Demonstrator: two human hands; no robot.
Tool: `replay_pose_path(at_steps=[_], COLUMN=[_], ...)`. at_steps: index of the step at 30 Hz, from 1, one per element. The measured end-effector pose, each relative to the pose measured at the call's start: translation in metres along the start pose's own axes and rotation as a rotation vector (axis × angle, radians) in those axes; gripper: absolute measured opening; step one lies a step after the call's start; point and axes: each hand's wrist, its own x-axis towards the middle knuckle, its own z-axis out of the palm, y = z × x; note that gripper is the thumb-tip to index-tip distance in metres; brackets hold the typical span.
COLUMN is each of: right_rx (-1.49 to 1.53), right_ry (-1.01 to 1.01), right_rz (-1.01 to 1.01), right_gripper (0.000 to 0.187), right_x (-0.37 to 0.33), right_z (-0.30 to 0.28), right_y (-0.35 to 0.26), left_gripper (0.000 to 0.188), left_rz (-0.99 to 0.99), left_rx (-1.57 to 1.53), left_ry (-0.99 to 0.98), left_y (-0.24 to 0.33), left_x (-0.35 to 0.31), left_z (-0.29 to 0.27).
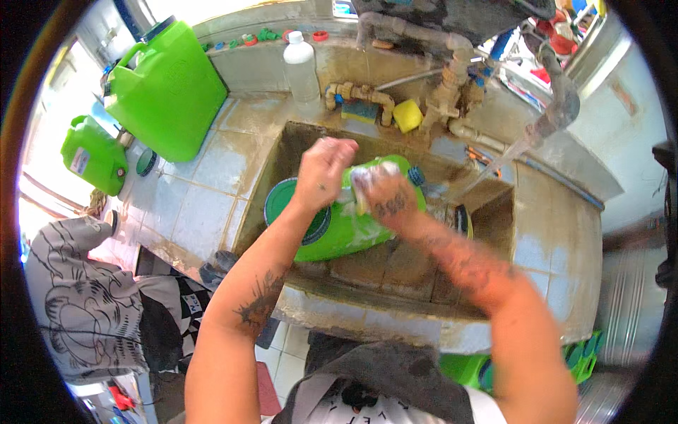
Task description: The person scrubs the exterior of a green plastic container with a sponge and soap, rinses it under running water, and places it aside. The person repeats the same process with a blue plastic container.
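Right below both hands, inside the sink (pixel 284 150), lies a bright green plastic jerrycan (pixel 353 239). Its long axis goes slantwise, from the near left to the far right; the wide dark green lid (pixel 280 199) is at the left end, and a small dark blue cap (pixel 416 175) at the right end. The right hand (pixel 390 198) is nearer to this small cap, the left hand (pixel 326 169) nearer to the wide lid.

The right hand is closed around a foamy pad (pixel 363 182) against the can; whether it is sponge or cloth, I cannot tell. The left hand has its fingers bent, over the can; I cannot tell if it grips anything. White suds (pixel 364 230) lie on the green side.

Behind the sink are a yellow sponge (pixel 408 115) and a translucent bottle (pixel 302 74). Farther left, a large green jerrycan (pixel 168 92) stands on the tiled counter (pixel 196 210).
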Motion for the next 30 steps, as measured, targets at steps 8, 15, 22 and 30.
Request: replay_pose_path(at_steps=[8,15,22,30], right_rx=[0.761,0.592,0.727,0.678], right_ry=[0.169,0.086,0.251,0.326], right_rz=[0.396,0.292,0.367,0.159], right_gripper=[0.085,0.058,0.052,0.055], right_x=[-0.122,-0.078,-0.078,-0.019], right_z=[0.018,0.008,0.097,0.102], right_y=[-0.104,-0.073,-0.065,-0.036], left_gripper=[0.057,0.021,0.024,0.019], left_rz=[-0.16,-0.874,-0.973,-0.981], left_rx=[0.399,-0.363,-0.409,-0.333], left_ry=[-0.99,-0.217,-0.101,-0.138], left_y=[0.02,-0.036,-0.078,-0.077], left_x=[0.0,0.001,-0.016,-0.017], left_z=[0.058,0.024,-0.029,-0.034])
